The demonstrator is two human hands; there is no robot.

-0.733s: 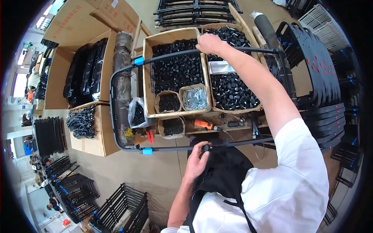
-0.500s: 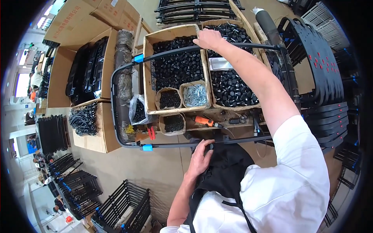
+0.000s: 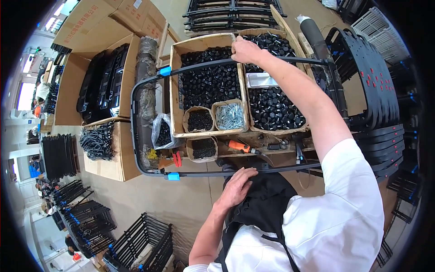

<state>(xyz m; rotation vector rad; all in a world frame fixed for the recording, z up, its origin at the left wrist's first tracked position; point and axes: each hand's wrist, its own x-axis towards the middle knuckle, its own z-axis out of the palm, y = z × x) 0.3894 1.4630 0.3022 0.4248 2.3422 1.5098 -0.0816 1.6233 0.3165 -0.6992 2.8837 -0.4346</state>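
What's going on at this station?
Someone in a white shirt is handling a black tubular frame set across open cartons of black round-headed parts. The right hand is at its far bar, the left hand at its near bar. Both grips are partly hidden, so I can't tell if either holds a small part. The orange-and-black power tool lies unheld.

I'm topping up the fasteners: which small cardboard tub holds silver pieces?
The right-hand tub of the pair inside the parts box: its silver pieces stand out, while the left-hand tub and the front tub outside hold dark ones.
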